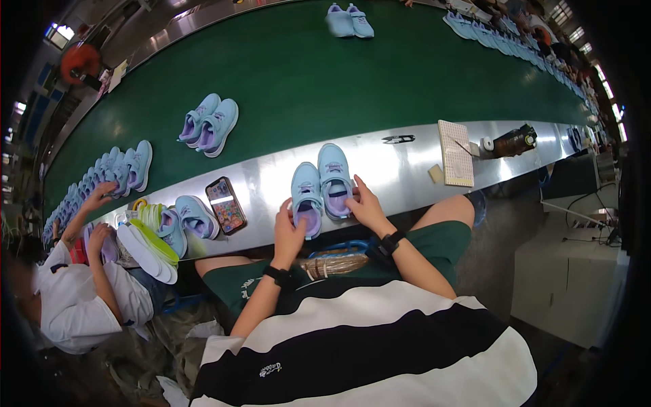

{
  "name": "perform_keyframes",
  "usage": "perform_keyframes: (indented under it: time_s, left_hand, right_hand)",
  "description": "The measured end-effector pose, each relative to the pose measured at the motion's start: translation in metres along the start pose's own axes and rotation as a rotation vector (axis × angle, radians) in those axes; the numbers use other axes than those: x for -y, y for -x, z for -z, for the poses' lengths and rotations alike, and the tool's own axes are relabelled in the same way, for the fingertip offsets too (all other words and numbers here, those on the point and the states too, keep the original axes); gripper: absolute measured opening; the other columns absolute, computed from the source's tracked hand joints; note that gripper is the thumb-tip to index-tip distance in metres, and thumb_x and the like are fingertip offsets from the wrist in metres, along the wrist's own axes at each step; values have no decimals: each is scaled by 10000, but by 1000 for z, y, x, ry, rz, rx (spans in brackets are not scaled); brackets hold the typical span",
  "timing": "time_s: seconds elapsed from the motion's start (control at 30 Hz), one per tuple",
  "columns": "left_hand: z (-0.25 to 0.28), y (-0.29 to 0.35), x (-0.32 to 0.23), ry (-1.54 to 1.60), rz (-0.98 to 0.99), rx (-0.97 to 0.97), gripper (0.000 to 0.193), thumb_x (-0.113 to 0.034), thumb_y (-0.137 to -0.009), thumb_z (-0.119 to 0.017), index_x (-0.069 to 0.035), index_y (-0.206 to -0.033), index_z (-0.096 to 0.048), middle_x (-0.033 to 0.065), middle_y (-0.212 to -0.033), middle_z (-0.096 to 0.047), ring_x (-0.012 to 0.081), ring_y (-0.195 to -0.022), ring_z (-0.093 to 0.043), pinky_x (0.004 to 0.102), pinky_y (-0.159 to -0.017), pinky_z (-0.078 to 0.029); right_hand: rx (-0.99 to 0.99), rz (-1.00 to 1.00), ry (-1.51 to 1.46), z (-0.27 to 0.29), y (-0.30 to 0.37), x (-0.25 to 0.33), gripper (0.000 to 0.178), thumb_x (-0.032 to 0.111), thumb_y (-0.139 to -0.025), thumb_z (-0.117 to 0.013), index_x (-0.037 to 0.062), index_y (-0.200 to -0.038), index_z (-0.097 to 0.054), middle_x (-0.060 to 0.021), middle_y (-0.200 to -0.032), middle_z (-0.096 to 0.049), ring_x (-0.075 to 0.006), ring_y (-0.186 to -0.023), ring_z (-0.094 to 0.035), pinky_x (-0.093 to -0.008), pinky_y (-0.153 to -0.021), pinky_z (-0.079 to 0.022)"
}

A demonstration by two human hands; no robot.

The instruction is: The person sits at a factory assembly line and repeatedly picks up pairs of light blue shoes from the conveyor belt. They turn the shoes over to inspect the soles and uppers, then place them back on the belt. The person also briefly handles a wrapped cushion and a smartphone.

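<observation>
A pair of light blue sneakers with lilac linings stands on the metal ledge in front of me, toes pointing away. My left hand (290,229) grips the heel end of the left sneaker (306,184), its thumb at the shoe's opening. Around the heel of the right sneaker (334,165) my right hand (366,203) is closed, the thumb reaching into the collar. Both shoes sit side by side, close together. Left of them on the ledge lies a phone (226,205) with a lit screen, and beside it another pair of blue sneakers (197,217).
Beyond the ledge runs a green conveyor belt (285,81) carrying a sneaker pair (215,125) and long shoe rows. Thread snips (398,139), a notepad (456,154) and a dark bottle (514,141) lie to the right. A co-worker (95,292) sits left, near stacked insoles (146,251).
</observation>
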State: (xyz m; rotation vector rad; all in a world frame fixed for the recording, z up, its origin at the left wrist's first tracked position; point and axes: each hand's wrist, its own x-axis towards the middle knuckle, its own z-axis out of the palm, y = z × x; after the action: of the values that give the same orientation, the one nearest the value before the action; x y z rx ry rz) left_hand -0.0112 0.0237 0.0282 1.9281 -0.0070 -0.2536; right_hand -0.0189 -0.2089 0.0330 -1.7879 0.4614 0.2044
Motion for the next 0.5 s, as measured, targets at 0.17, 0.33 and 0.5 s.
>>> perform_keyframes:
  time_s: [0.17, 0.33, 0.5]
  left_hand:
    - [23, -14, 6, 694, 282, 220, 576, -128, -964, -549, -117, -1486, -305, 100, -1348, -500, 195, -1166, -542, 348, -957, -458]
    - [29, 8, -24, 1013, 349, 336, 585, -327, -1016, -479, -140, -1518, -243, 70, -1483, -407, 247, -1324, -449, 423, -1101, -376]
    - [41, 16, -67, 1176, 330, 265, 540, -375, -1040, -369, -98, -1498, -300, 96, -1488, -421, 278, -1362, -410, 438, -1140, -323]
  right_hand:
    - [247, -104, -521, 20, 7, 6, 524, 82, -939, -517, 24, -1446, -397, -74, -1255, -585, -145, -1100, -565, -282, -930, -459]
    - [426, -65, -752, 2, 52, 36, 569, 102, -960, -483, 40, -1495, -299, -96, -1424, -444, -177, -1244, -482, -308, -1043, -387]
    - [386, -2, -829, 5, 70, 76, 799, 24, -826, -488, 95, -1550, -157, -83, -1479, -361, -183, -1298, -410, -300, -1057, -360]
